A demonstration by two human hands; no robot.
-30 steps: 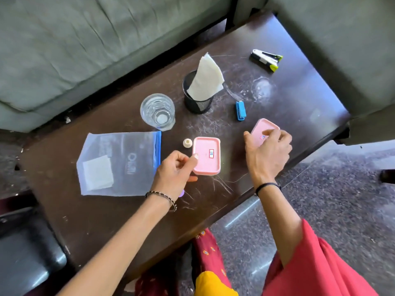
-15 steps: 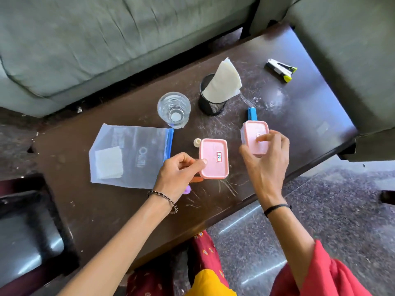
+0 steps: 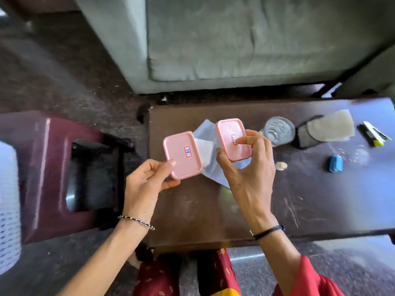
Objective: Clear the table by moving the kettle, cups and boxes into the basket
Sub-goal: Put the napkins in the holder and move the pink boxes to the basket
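Dark wood surface sits before a grey sofa, w/ a maroon stool just off its left end and a white perforated basket at the far left edge of view. Change vs half a sec ago: both pink boxes were down on the surface under the hands; now both are lifted clear and the view has swung left toward the stool and basket, so the carry looks underway and two boxes count as picked, not yet deposited. Left hand has its grip closed on the left pink box, thumb on the lid's near corner, fingers underneath, box tilted w/ label up. Right hand has its grip closed on the right pink box, index on the label, thumb at the near edge, held a bit farther than the other. Both wrists are raised over the plastic bag, forearms reaching in from the near side. Left on the surface to the right: a glass, mesh holder w/ napkin, stapler, blue item, small cap. No kettle in view.
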